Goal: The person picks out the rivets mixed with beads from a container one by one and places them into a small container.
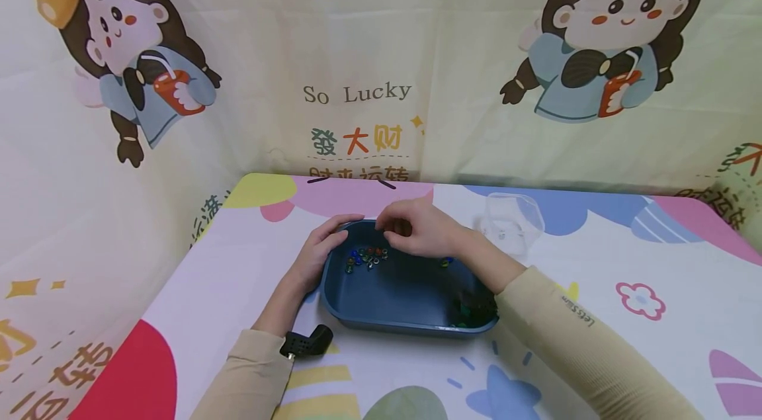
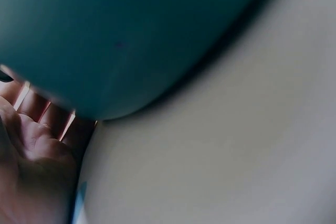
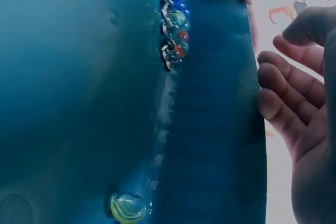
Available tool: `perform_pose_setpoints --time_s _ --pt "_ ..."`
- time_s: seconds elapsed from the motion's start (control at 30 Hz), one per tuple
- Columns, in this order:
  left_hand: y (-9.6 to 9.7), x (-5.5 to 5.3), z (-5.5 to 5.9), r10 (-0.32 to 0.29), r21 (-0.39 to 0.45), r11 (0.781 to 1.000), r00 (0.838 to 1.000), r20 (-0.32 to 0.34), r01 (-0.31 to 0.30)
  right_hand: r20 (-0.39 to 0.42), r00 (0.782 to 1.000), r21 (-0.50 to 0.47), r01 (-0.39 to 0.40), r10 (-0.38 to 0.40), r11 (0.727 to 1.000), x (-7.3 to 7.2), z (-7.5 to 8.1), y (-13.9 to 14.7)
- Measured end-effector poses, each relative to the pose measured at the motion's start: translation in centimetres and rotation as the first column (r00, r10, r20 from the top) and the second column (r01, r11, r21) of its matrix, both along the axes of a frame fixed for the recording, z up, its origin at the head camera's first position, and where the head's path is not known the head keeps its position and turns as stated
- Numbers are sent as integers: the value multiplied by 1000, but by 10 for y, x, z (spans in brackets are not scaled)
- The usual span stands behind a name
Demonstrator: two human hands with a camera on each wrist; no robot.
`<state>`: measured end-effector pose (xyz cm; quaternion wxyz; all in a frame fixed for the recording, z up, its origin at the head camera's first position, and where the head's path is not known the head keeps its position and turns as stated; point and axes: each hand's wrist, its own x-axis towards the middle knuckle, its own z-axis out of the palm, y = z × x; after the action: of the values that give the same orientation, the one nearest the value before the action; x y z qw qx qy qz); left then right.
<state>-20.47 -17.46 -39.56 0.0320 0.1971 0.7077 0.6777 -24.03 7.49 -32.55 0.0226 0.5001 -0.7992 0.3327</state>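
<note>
A dark blue tray stands on the table. My left hand grips its left end, thumb at the rim and fingers along the outside; in the left wrist view those fingers lie against the tray's wall. Over the far rim is my right hand, fingers loosely bent, with nothing showing between thumb and fingertips in the right wrist view. Glass marbles and small shiny metal rings sit together toward the tray's far left. A yellow-swirled marble lies apart from them, along the far side.
Behind the tray on the right stands a clear plastic box. Dark greenish pieces lie in the tray's near right corner, partly in shadow. A patterned cloth covers the table, and a printed curtain hangs behind it.
</note>
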Motion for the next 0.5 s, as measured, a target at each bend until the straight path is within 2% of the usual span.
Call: perform_pose_setpoints --time_s 0.27,0.5 --pt "1 0 1 -10 3 1000 1000 7 10 52 998 93 -42 37 995 4 -7 -7" --pt "0 0 1 -14 11 1000 1000 16 14 62 996 128 -78 71 989 2 -17 -11"
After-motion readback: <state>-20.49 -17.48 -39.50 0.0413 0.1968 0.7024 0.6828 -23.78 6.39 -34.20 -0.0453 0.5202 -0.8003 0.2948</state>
